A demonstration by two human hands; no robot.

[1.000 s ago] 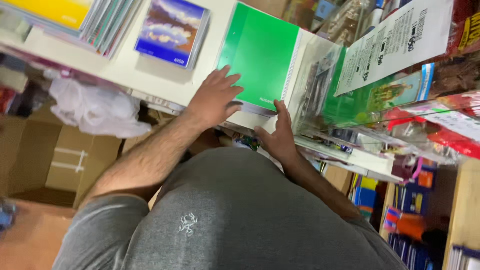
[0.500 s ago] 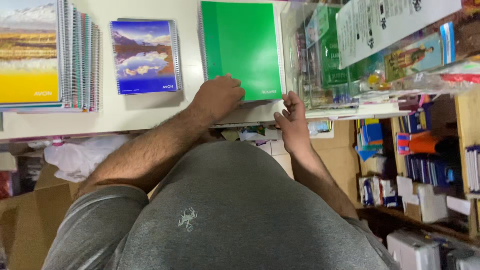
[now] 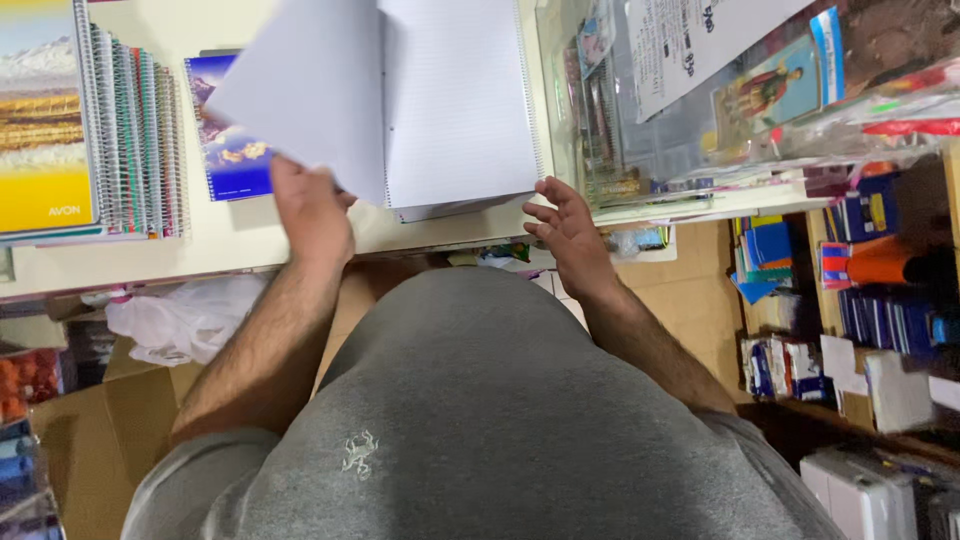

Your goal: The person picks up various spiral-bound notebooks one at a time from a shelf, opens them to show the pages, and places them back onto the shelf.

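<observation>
The spiral notebook (image 3: 460, 110) lies open on the white counter (image 3: 240, 250), ruled page up, its near edge at the counter's front; the left hand (image 3: 312, 212) is closed on the lifted cover (image 3: 300, 95), raised and swung leftward over the blue landscape notebook (image 3: 225, 150). The right hand (image 3: 565, 228) is open with fingers spread, at the notebook's near right corner, though contact appears likely rather than certain from this angle. Risk, as a judgement: with the right hand not pinning it, pulling the cover could drag the notebook off the counter edge, or strain the wire binding.
</observation>
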